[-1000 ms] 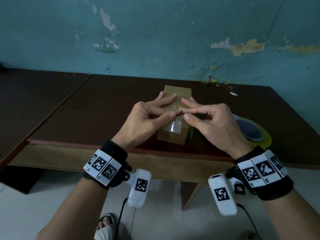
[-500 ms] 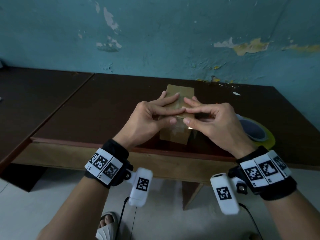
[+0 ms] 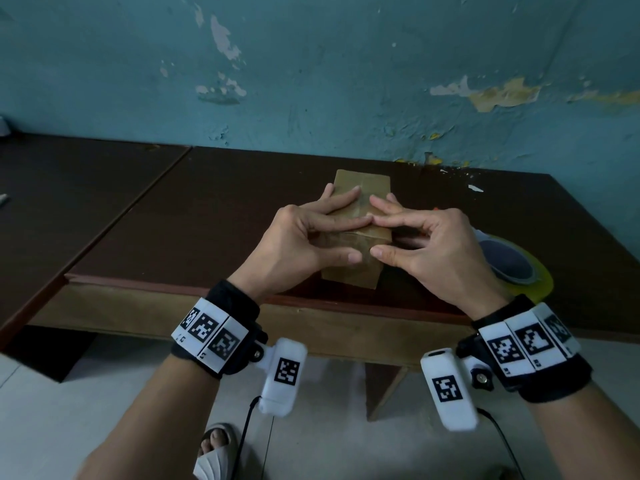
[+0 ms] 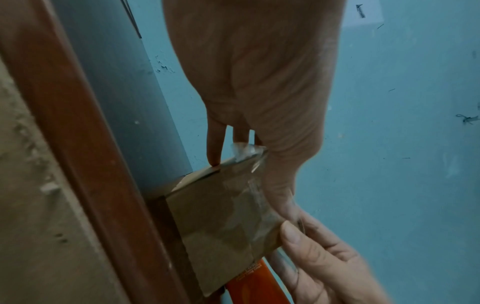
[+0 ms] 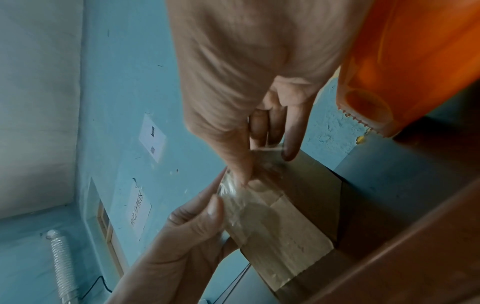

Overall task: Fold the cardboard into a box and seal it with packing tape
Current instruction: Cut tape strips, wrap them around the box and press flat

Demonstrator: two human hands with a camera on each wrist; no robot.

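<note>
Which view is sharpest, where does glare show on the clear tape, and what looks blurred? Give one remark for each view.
Head view: dim, even light, sharpest, no hard shadows on the table. Left wrist view: soft overall, a pale sheen on the clear tape. Right wrist view: glare streaks the tape on the box; the close orange tape dispenser is out of focus.

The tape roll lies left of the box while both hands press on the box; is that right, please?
Not quite: the head view shows the tape roll lying right of the box. The left hand and the right hand do press on the box.
</note>
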